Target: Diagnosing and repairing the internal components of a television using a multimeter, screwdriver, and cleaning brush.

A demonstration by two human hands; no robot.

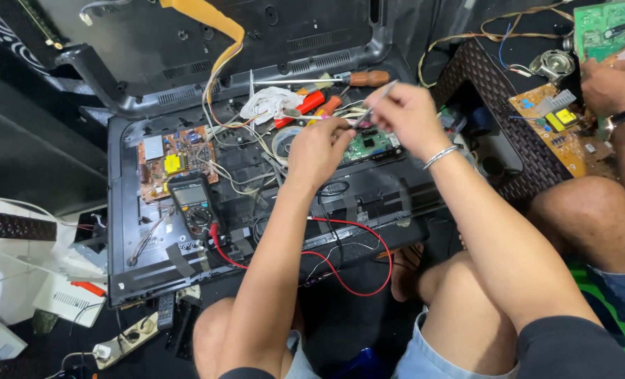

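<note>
Silver bracelet (441, 156), denim shorts (425, 351), dark sleeves (579, 347)

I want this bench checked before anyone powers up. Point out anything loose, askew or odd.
The multimeter lies inside the opened chassis, its red lead looping over the front edge. Screwdrivers and a crumpled cloth are strewn among loose wires by the green board. No visible damage.

Small green circuit board (371, 145): lies flat inside the opened black television chassis (126, 231), near the chassis's upper right corner, partly covered by the hands. Thin metal tweezers (377, 98): held tilted above the board, upper end pointing up and right, lower tip directed at the board's left edge.
</note>
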